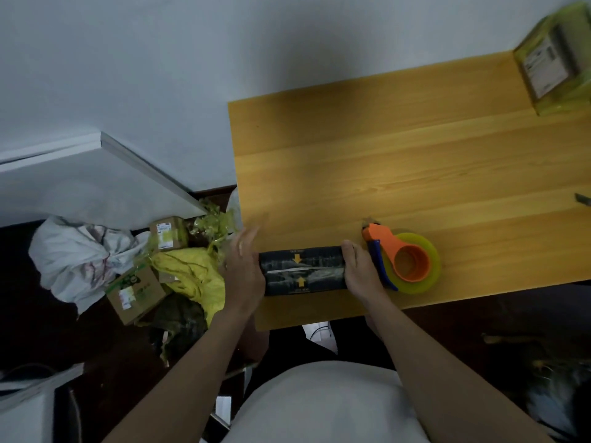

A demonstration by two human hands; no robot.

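Left hand [244, 266], fingers flat, presses one end of the black parcel [302, 270]; right hand [361, 271] curls round the other, near the wooden table's [383, 161] front edge. We judge the parcel light, stiff and slick-wrapped: hold it by the ends. An orange tape dispenser [404, 259] lies just beside.

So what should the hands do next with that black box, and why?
Probably the right hand should let go and pick up the tape dispenser lying just beside it. The black box lies flat on the table with its middle seam facing up between two orange arrows, and the left hand presses on the left end, so it could steady the box alone.
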